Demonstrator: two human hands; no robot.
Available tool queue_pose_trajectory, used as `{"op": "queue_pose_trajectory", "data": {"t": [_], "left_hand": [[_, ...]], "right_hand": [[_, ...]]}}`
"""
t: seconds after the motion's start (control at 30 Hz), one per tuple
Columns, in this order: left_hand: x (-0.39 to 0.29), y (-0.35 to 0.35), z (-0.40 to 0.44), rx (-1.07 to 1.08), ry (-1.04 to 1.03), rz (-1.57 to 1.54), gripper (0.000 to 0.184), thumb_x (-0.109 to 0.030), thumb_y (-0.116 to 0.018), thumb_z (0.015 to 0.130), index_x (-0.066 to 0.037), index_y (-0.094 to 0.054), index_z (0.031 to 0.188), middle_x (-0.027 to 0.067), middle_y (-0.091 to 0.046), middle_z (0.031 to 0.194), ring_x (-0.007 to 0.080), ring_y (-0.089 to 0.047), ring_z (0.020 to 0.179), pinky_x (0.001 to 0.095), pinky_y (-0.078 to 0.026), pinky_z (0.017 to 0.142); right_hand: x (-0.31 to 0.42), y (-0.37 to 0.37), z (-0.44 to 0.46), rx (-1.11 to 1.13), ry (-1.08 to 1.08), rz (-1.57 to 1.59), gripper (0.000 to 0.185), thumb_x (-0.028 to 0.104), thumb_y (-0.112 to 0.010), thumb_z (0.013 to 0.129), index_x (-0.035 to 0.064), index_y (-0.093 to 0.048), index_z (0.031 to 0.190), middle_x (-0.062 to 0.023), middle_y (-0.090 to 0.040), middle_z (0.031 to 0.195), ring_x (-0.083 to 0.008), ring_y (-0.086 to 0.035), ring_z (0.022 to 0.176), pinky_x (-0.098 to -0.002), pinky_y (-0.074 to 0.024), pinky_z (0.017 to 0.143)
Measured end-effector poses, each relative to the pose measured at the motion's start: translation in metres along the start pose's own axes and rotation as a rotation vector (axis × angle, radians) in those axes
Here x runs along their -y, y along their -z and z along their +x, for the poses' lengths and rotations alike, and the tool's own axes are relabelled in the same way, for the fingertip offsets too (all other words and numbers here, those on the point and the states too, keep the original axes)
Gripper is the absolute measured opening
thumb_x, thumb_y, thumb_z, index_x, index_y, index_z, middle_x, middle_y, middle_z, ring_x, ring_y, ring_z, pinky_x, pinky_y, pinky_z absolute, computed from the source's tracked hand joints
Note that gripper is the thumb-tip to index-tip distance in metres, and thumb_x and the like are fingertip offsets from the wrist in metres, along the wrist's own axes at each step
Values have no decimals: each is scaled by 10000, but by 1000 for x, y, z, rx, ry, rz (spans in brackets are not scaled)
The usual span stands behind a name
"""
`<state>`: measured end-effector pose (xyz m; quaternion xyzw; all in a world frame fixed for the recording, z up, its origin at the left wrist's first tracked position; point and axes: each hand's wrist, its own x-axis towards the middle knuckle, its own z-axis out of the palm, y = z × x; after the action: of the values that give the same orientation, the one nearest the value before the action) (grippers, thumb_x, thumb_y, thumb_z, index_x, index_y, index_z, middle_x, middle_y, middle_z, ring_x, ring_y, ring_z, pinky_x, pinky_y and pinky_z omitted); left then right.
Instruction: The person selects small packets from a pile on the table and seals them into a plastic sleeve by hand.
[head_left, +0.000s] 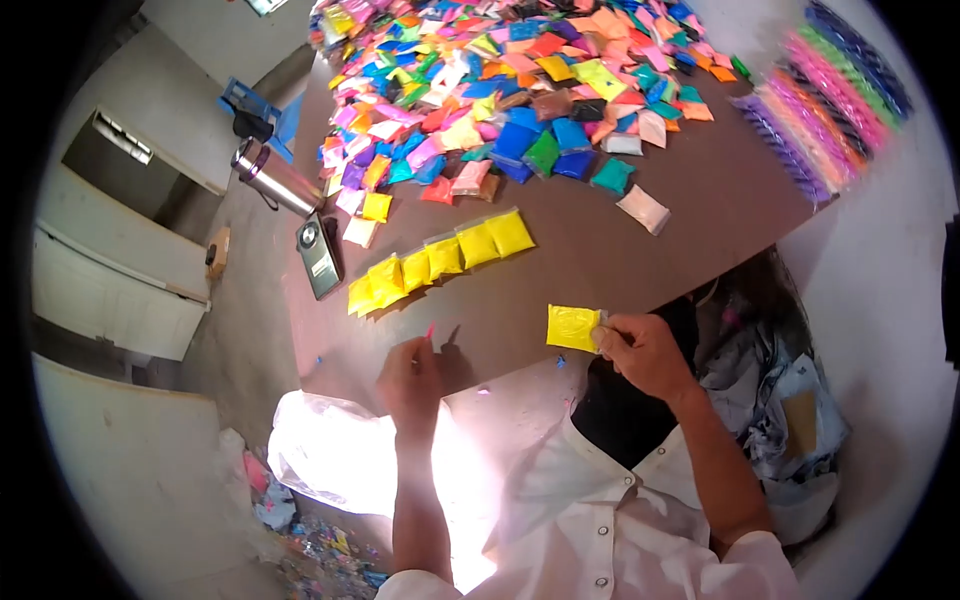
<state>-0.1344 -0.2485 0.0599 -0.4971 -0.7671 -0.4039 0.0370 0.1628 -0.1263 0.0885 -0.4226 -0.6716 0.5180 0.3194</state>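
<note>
My right hand (648, 352) pinches a small yellow packet (573, 327) by its right edge, above the front of the brown table (500, 350). My left hand (410, 378) is closed near the table's front edge, its fingers pressed together. A thin red piece (431, 330) sticks up at those fingertips; its kind is too small to tell. Beyond both hands, several similar yellow packets (443, 257) lie in an overlapping, slanting row.
A heap of small coloured packets (520, 100) covers the table's far part. Bundles of coloured sticks or strips (820, 110) lie at the right. A metal flask (275, 175) and a dark phone-like device (318, 258) are at the left edge. Plastic bags (330, 450) sit below.
</note>
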Motion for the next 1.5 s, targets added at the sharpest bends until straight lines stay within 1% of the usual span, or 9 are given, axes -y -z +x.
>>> {"op": "queue_pose_trajectory", "data": {"t": [0.13, 0.2, 0.37, 0.47, 0.67, 1.1, 1.2, 1.27, 1.5], "left_hand": [[31, 14, 6, -111, 10, 82, 19, -46, -700, 892, -38, -690, 905, 133, -697, 830, 279, -698, 705, 372, -541, 628], [35, 12, 9, -166, 28, 76, 55, -74, -705, 923, -20, -698, 925, 117, -695, 787, 201, -664, 647, 311, -523, 619], [34, 9, 10, -183, 16, 18, 41, -23, -711, 898, -18, -688, 931, 125, -692, 814, 244, -687, 681, 326, -534, 627], [33, 9, 9, -169, 53, -10, 37, -15, -708, 900, -16, -687, 931, 122, -687, 805, 233, -683, 678, 321, -528, 622], [31, 10, 12, -165, 77, -8, 39, -20, -717, 900, -15, -692, 929, 122, -680, 793, 218, -659, 648, 326, -506, 593], [34, 13, 11, -190, 195, -82, 40, -40, -731, 891, -17, -708, 913, 121, -681, 784, 208, -642, 618, 328, -493, 576], [34, 14, 12, -199, 176, -75, 61, -43, -729, 903, 10, -704, 919, 99, -678, 740, 142, -615, 614, 280, -478, 586], [33, 17, 13, -178, 212, -93, 34, -39, -723, 892, -16, -708, 912, 125, -689, 798, 227, -666, 646, 332, -512, 595], [32, 20, 14, -156, 277, -113, 37, -51, -719, 898, -25, -716, 924, 138, -695, 815, 251, -689, 685, 340, -534, 628]], "right_hand": [[6, 14, 44, 291, -95, -257, 232, 168, -638, 937, -47, -642, 849, -122, -597, 690, -163, -562, 610, -347, -464, 585], [3, 15, 61, 356, -86, -375, 231, 180, -644, 931, -41, -664, 868, -134, -622, 723, -174, -602, 643, -360, -482, 608], [28, 1, 75, 77, -22, -468, 231, 204, -734, 861, -9, -704, 946, -144, -646, 790, -309, -666, 798, -387, -525, 734], [26, -15, 58, -59, 227, -688, 293, 181, -787, 823, 22, -716, 1059, -135, -663, 954, -242, -668, 807, -335, -537, 747], [26, -56, 23, -119, 387, -844, 412, 164, -845, 738, 30, -718, 1105, -111, -640, 1101, -298, -651, 967, -382, -534, 863], [41, -87, 72, -108, 654, -671, 259, 113, -783, 791, 52, -728, 1037, -86, -665, 1130, -275, -658, 991, -371, -549, 828], [57, -113, 96, -47, 810, -718, 309, 100, -817, 772, 44, -733, 1064, -93, -673, 1118, -265, -673, 977, -373, -539, 839], [59, -131, 112, -11, 867, -674, 328, 102, -804, 769, 54, -722, 1084, -84, -679, 1116, -272, -665, 986, -376, -526, 854], [38, -176, 149, -8, 918, -620, 276, 139, -742, 816, 60, -699, 1076, -86, -678, 1143, -270, -650, 1011, -395, -502, 882]]}}
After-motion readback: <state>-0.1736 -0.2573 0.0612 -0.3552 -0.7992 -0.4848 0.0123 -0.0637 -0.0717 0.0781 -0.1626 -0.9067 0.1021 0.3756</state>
